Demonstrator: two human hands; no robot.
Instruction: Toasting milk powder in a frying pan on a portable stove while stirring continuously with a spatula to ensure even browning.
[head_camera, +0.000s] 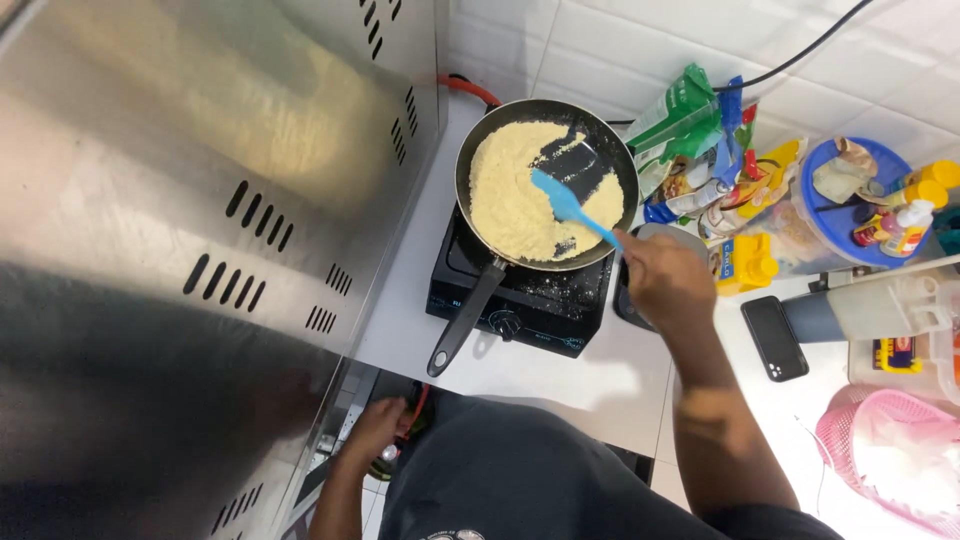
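A black frying pan (610, 150) sits on a black single-burner stove (520, 300), holding a pale yellow crumbly mixture (505, 190). My right hand (665, 280) grips the handle of a blue spatula (568, 205), whose blade rests in the mixture near the pan's middle. The pan's black handle (462, 320) points toward me, untouched. My left hand (375, 430) hangs low beside my body below the counter edge, near something red and green; whether it holds anything is unclear.
A large steel hood panel (180, 220) fills the left. Food packets (690, 130), a yellow box (745, 265), a blue tub with bottles (850, 200), a black phone (775, 338) and a pink basket (890, 450) crowd the white counter on the right.
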